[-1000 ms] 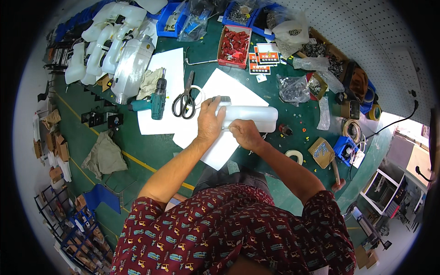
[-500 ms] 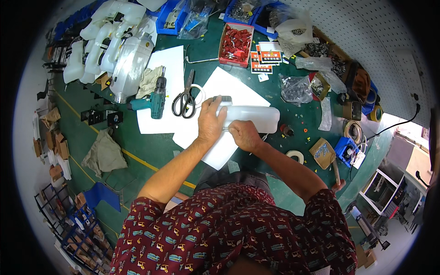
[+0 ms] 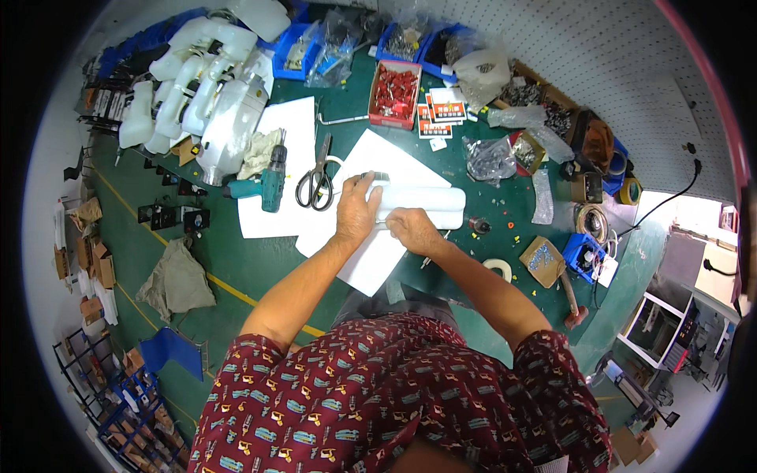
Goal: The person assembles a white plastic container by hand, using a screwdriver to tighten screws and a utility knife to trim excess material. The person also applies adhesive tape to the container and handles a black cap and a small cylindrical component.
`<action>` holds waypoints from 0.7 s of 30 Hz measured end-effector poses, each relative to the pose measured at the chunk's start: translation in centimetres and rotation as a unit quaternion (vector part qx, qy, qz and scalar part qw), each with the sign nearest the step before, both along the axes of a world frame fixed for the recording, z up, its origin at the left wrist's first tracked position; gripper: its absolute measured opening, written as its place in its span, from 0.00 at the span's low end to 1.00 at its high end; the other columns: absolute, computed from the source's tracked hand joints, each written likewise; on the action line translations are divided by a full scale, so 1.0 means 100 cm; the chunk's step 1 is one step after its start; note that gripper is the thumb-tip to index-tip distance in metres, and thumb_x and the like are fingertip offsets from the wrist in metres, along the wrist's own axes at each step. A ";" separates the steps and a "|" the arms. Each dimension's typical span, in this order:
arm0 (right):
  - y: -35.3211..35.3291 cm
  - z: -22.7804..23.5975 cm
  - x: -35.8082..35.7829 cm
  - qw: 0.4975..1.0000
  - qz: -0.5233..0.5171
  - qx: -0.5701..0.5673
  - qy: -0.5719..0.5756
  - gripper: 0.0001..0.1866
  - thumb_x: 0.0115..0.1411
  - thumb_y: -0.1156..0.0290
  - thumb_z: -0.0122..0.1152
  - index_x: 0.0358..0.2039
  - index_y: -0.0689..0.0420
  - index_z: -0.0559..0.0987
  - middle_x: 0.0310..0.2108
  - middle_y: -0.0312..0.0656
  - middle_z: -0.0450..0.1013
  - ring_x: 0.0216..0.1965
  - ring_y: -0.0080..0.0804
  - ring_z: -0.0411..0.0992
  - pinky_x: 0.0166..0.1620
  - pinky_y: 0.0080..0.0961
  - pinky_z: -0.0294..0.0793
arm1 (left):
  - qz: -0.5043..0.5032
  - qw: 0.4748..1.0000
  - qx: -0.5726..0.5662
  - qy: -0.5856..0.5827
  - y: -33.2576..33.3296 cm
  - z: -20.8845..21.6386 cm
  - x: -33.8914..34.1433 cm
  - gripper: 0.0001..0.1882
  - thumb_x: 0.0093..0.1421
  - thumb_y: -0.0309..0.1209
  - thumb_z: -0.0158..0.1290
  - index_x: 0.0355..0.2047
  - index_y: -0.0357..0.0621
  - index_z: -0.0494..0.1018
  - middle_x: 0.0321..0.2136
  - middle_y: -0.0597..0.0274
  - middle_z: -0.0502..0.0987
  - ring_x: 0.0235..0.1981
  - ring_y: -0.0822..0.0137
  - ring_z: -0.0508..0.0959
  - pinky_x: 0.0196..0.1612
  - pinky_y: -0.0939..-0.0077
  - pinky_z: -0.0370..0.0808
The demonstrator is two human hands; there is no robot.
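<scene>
A white translucent plastic bottle (image 3: pixel 432 199) lies on its side over white paper sheets (image 3: pixel 364 268), its long body pointing right. My left hand (image 3: pixel 356 211) grips its left end, fingers bent over it beside a grey cap-like part (image 3: pixel 382 176). Against the bottle's near edge, my right hand (image 3: pixel 414 229) is closed in a fist; whatever it pinches is hidden. Left of my hands lie black-handled scissors (image 3: pixel 316 184) and a white tape ring, partly covered. A green cordless drill (image 3: pixel 272 183) rests further left on another sheet.
Several white plastic tanks (image 3: pixel 225 130) crowd the back left. A box of red parts (image 3: pixel 394 94) and blue bins (image 3: pixel 296 52) stand at the back. A tape roll (image 3: pixel 497 269), a hammer (image 3: pixel 569 296) on a brown block and a blue bin (image 3: pixel 583 254) sit at right.
The whole view has shifted slightly. The bottle has rolled a little in my hands, so a lengthwise groove now shows on it. Both hands keep their places on it.
</scene>
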State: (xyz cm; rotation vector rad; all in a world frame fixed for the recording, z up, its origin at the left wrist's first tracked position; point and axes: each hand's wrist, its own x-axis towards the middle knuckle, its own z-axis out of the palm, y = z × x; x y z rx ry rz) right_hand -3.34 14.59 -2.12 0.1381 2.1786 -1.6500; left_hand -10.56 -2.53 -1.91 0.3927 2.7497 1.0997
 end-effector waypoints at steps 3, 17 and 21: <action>0.010 0.000 0.012 0.999 -0.042 -0.001 -0.003 0.15 0.62 0.68 0.68 0.46 0.63 0.84 0.32 0.47 0.82 0.34 0.36 0.81 0.41 0.32 0.81 | -0.022 0.999 0.031 0.000 0.003 -0.004 -0.004 0.25 0.71 0.39 0.56 0.63 0.38 0.74 0.57 0.38 0.73 0.57 0.41 0.77 0.61 0.56 0.76; 0.023 -0.013 0.061 0.935 -0.327 -0.122 -0.059 0.14 0.64 0.74 0.68 0.49 0.66 0.83 0.36 0.45 0.83 0.33 0.28 0.83 0.32 0.23 0.81 | -0.105 0.991 0.065 0.046 0.001 0.004 -0.028 0.24 0.73 0.37 0.53 0.63 0.33 0.72 0.56 0.33 0.76 0.57 0.38 0.77 0.62 0.53 0.74; 0.019 -0.013 0.061 0.927 -0.340 -0.132 -0.086 0.15 0.65 0.75 0.67 0.51 0.68 0.81 0.37 0.42 0.82 0.33 0.24 0.81 0.34 0.19 0.81 | -0.037 0.990 0.107 0.078 -0.013 0.005 -0.019 0.23 0.74 0.37 0.52 0.61 0.31 0.73 0.55 0.33 0.77 0.56 0.39 0.78 0.59 0.54 0.75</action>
